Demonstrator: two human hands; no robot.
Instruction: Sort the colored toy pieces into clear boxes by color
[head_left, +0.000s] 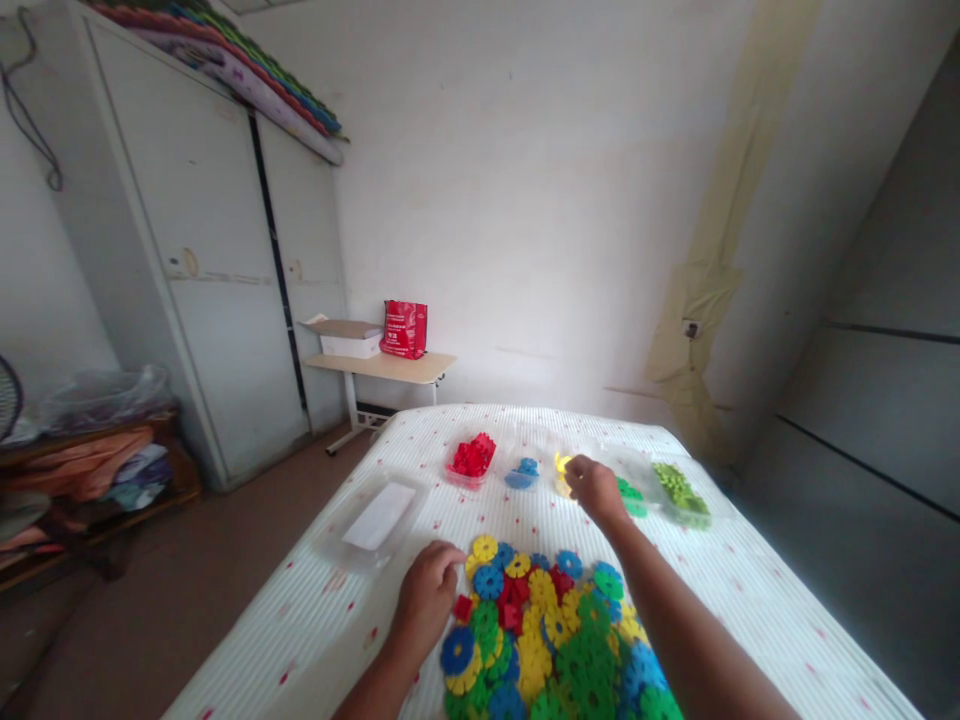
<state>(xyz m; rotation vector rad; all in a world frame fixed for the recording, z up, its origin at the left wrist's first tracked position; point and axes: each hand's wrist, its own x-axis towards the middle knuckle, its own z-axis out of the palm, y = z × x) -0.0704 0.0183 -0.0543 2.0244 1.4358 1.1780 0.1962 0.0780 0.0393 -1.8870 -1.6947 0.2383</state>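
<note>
A heap of flat plastic gear-shaped pieces [547, 640] in yellow, blue, green and red lies on the white bed cover [315, 620] close to me. My left hand [426, 598] rests at the heap's left edge, fingers curled by a red piece [463, 608]. My right hand [594, 488] reaches forward, fingers closed, over a clear tray with yellow pieces [562, 464]. Beside it stand clear trays of red pieces [472, 458], blue pieces [523, 472], dark green pieces [632, 496] and light green pieces [679, 490]. What either hand holds is hidden.
A clear lid or empty tray [379, 517] lies on the bed to the left. Beyond the bed stand a small wooden table [382, 366] with a red bag [404, 328] and a white box, a tall white wardrobe [195, 260], and a cluttered low shelf [90, 460] at left.
</note>
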